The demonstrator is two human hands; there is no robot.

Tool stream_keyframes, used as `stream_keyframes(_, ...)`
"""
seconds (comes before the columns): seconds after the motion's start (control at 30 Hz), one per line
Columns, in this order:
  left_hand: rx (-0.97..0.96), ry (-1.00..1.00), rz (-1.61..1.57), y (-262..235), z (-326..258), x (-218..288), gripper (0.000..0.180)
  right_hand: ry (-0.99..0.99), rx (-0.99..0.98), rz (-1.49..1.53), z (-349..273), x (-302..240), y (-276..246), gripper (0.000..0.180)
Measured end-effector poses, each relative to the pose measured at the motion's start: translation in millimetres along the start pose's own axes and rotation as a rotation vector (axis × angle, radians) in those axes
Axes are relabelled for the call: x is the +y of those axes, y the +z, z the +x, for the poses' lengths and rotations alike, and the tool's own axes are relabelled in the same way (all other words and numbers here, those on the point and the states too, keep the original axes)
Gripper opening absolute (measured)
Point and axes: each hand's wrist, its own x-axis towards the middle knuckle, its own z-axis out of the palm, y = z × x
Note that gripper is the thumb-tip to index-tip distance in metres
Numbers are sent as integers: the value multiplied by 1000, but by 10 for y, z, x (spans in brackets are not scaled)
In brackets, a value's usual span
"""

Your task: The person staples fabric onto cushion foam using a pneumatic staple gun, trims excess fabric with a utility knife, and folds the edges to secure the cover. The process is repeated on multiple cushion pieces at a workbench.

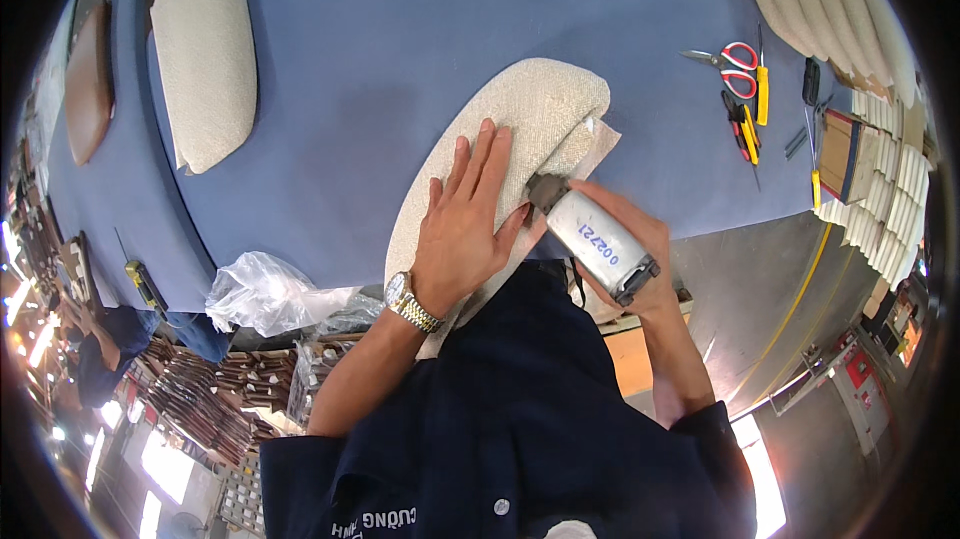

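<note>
A curved, padded panel (515, 104) in beige woven fabric lies at the near edge of the blue table, its loose fabric flap (592, 151) sticking out on the right side. Flat on the padding rests my left hand (465, 224), fingers stretched out, thumb by the fabric edge. My right hand (645, 244) is wrapped round a silver-grey staple gun (598, 237). The gun's dark nose meets the fabric edge close to my left thumb; the exact contact point is hidden. My right fingers are partly behind the gun.
Red-handled scissors (740, 69), cutting pliers (742, 127) and a yellow-handled screwdriver (763, 94) lie to the right on the blue table (340, 59). Another beige pad (205, 54) sits at left, a stack of beige pads (830, 4) at far right. Crumpled plastic (270, 294) hangs at the near edge.
</note>
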Motion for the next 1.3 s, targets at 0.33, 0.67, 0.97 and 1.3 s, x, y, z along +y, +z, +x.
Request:
stream_keyframes(0.33,5,-6,8,-15,24,54,89,112,-21,21,-9,-124,52,60)
stream_keyframes(0.67,13,17,30,-5,-29,2,92,19,-52,74,-97,-116,104,61)
stream_keyframes(0.97,35,29,42,53,22,11,101,80,-25,10,-144,-129,133,63)
stream_keyframes(1.3,-43,-21,-38,0,-78,113,114,189,-59,-70,-170,-362,169,54)
